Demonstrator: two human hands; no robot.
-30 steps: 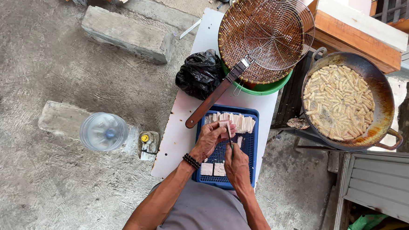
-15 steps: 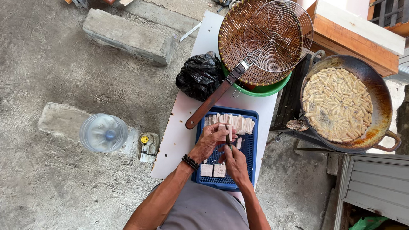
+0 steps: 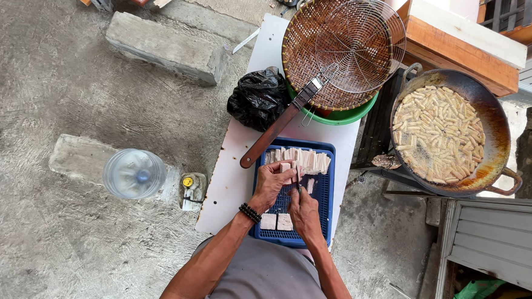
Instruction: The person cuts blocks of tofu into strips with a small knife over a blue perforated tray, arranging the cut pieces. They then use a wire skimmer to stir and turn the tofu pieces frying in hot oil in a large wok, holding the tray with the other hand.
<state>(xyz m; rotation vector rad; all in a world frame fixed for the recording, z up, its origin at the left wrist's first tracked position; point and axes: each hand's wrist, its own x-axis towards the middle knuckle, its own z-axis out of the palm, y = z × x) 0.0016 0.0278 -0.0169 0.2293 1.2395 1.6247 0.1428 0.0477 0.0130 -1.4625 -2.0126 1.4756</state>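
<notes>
A blue slotted tray (image 3: 324,202) lies on a white board (image 3: 231,184) in front of me. A row of pale cut sticks (image 3: 305,160) lines its far edge, and two pale square blocks (image 3: 276,221) sit near its close edge. My left hand (image 3: 271,183), with a dark bead bracelet on the wrist, grips a pale piece over the tray. My right hand (image 3: 302,211) is closed on a small knife whose blade points at that piece. Both hands are over the tray's middle.
A wire skimmer with a brown handle (image 3: 277,129) rests on a woven basket (image 3: 319,55) over a green bowl. A black bag (image 3: 258,98) lies beside it. A wok of frying sticks (image 3: 440,133) sits at right. A water jug (image 3: 134,173) and concrete blocks stand at left.
My hands stay over the tray, shifting slightly; the left hand has drawn the piece a little toward me as the knife works at it.
</notes>
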